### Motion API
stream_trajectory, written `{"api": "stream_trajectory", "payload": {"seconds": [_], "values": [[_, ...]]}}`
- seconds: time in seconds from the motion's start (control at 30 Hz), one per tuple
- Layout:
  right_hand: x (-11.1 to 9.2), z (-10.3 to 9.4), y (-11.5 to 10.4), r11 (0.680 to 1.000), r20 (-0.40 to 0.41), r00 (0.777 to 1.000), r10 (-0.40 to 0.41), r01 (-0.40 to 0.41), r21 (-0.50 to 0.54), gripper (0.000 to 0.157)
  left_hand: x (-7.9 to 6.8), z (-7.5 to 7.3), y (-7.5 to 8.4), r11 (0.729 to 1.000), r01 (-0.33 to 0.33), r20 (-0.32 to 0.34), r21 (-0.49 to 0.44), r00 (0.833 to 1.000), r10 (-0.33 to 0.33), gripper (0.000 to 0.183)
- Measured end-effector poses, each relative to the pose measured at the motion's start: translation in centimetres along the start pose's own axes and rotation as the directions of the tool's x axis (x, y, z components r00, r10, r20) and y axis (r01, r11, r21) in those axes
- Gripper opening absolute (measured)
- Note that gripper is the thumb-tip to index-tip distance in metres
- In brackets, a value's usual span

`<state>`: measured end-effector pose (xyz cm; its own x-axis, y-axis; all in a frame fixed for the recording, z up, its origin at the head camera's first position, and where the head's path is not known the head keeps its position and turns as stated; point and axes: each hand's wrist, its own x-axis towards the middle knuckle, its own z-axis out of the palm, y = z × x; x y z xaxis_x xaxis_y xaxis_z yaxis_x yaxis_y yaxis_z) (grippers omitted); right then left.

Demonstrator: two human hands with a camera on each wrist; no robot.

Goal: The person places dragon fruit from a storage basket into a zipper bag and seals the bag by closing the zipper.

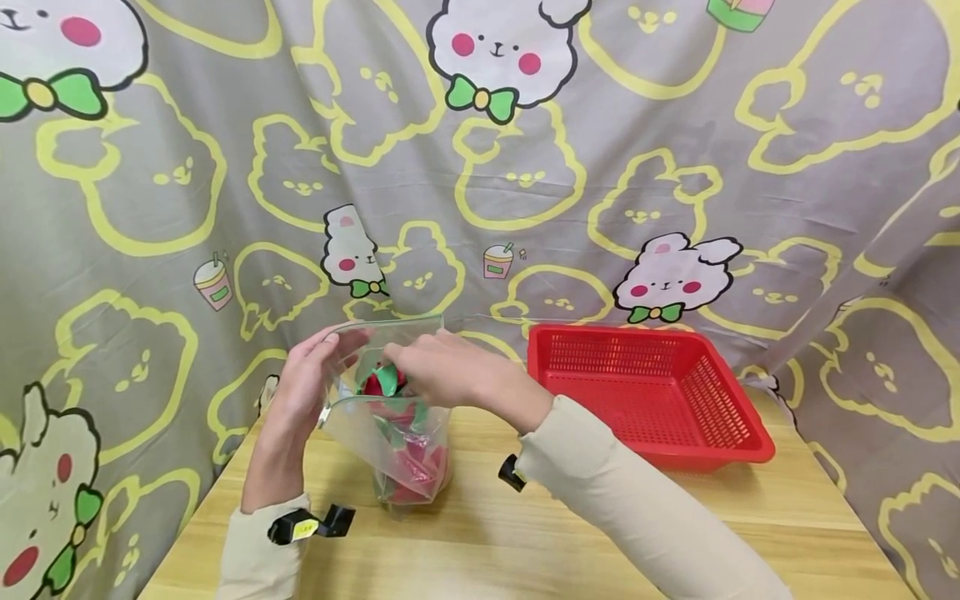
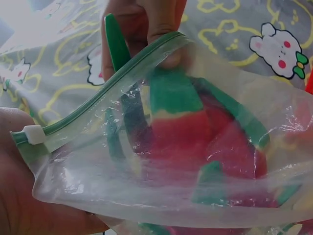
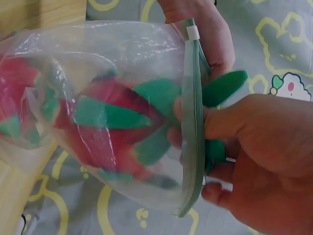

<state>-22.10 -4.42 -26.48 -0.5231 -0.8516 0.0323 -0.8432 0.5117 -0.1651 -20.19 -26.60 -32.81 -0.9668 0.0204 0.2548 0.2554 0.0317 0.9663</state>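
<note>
A clear slider zip bag [image 1: 356, 429] with a green-edged mouth stands on the table, its mouth spread wide. At the bag's rim my left hand [image 1: 300, 379] holds the side near the white slider [image 2: 34, 134]. My right hand [image 3: 264, 156] reaches into the mouth and pinches the green leafy top of a red dragon fruit [image 3: 115, 117]. Most of this fruit lies inside the bag, seen through the plastic, while a green leaf [image 3: 225, 89] sticks out past the rim. Lower in the bag is more red and green dragon fruit [image 1: 420, 467], partly hidden by folds.
A red plastic basket [image 1: 652, 408] with slotted walls stands to the right on the wooden table [image 1: 465, 542]. A grey curtain [image 1: 525, 208] with cartoon prints hangs behind and at both sides. Both wrists carry small black cameras.
</note>
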Motion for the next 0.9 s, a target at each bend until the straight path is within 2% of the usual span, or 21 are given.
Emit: {"api": "stream_trajectory", "payload": {"seconds": [0.13, 0.2, 0.37, 0.53, 0.73, 0.83, 0.9], "values": [[0.4, 0.2, 0.3, 0.997, 0.037, 0.998, -0.055, 0.053, 0.064, 0.037, 0.0, -0.2, -0.1, 1.000, -0.013, -0.001, 0.001, 1.000, 0.013, 0.048], [0.7, 0.4, 0.2, 0.997, 0.055, 0.997, -0.062, 0.059, 0.059, 0.036, 0.0, -0.3, -0.2, 1.000, -0.026, -0.017, -0.009, 1.000, 0.026, 0.046], [1.2, 1.1, -0.2, 1.000, 0.043, 0.999, -0.018, 0.019, -0.025, 0.020, -0.1, -0.4, -0.2, 0.999, -0.014, -0.015, -0.042, 1.000, 0.013, 0.044], [1.3, 1.3, -1.1, 0.991, -0.007, 1.000, -0.002, 0.001, -0.132, 0.019, -0.4, -0.4, 0.2, 0.998, 0.036, 0.000, -0.043, 0.999, -0.036, 0.044], [1.9, 2.1, -2.2, 0.939, -0.061, 0.998, -0.002, -0.019, -0.343, 0.012, -0.5, -0.3, 0.3, 0.996, 0.028, 0.005, -0.089, 1.000, -0.028, 0.042], [2.1, 2.6, -2.2, 0.930, -0.061, 0.998, -0.004, -0.019, -0.367, 0.011, -0.6, -0.3, 0.2, 0.993, 0.027, 0.025, -0.112, 0.999, -0.025, 0.044], [2.2, 2.7, -2.0, 0.946, -0.056, 0.998, 0.004, -0.022, -0.325, 0.014, -0.7, -0.5, 0.1, 0.994, 0.027, 0.038, -0.106, 0.999, -0.023, 0.046]]}}
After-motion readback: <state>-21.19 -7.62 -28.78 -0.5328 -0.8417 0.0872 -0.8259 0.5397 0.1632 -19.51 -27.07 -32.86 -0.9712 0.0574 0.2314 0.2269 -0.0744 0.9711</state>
